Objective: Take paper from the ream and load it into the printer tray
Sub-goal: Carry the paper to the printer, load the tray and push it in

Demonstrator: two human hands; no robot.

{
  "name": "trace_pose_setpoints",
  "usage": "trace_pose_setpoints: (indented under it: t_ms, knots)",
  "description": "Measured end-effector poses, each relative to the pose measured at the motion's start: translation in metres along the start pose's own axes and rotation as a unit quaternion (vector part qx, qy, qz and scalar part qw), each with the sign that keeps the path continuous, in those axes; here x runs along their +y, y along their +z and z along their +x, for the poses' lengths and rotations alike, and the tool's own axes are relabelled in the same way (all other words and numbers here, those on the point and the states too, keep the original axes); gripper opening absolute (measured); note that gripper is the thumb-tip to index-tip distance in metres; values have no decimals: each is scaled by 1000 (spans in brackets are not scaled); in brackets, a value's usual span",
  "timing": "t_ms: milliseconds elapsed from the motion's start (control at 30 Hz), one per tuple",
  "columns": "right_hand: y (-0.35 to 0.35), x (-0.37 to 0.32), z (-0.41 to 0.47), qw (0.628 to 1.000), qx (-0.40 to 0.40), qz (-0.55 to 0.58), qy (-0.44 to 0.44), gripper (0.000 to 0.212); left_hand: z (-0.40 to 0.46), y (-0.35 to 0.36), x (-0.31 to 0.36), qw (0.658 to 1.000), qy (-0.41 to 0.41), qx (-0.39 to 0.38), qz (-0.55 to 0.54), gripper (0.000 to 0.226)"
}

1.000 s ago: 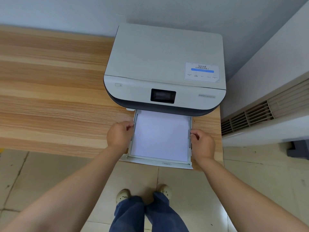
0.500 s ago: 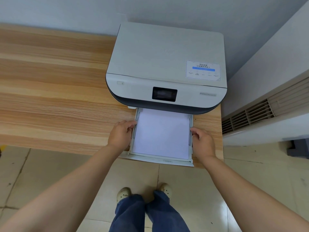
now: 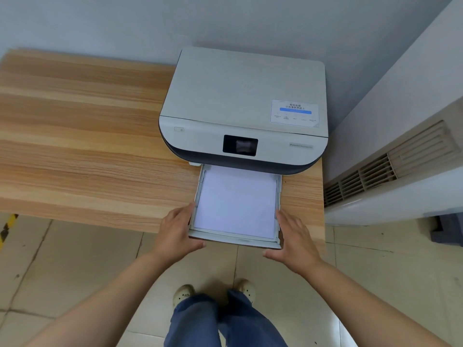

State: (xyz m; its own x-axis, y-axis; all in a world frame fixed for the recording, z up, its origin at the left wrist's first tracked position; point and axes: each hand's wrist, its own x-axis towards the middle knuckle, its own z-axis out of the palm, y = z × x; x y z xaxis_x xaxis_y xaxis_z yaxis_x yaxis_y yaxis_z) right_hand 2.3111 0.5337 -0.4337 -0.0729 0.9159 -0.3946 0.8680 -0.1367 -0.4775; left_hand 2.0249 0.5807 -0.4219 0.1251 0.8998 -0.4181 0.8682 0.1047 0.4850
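A wooden counter carries a white printer at its right end. The printer's tray sticks out past the counter edge, with white paper lying flat inside. The left hand and right hand flank the tray's front corners, fingers extended flat against its sides, gripping nothing.

A: What sort of place?

B: An office corner, probably, though the view is too tight to be sure. White desktop printer with a small dark screen, on a wood-grain laminate bench pushed against a plain pale wall.

A: Anything else pointing that way?

B: Beige floor tiles. A louvred heating or cooling unit along the right wall. Yellow-and-black hazard tape at the floor's left edge.
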Motion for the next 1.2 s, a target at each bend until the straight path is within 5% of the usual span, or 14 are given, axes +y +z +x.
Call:
trace_pose_setpoints:
  t_ms: [533, 900, 1200]
  knots:
    - [-22, -16, 19, 991, 116, -67, 30, 98, 29, -21, 15, 1000, 9, 26, 10, 93]
    - [-36, -28, 64, 959, 210, -175, 77, 118, 87, -32, 19, 956, 171, 154, 183, 113]
    - [-55, -36, 105, 946, 229, -218, 77, 118, 135, -44, 35, 904, 278, 170, 277, 123]
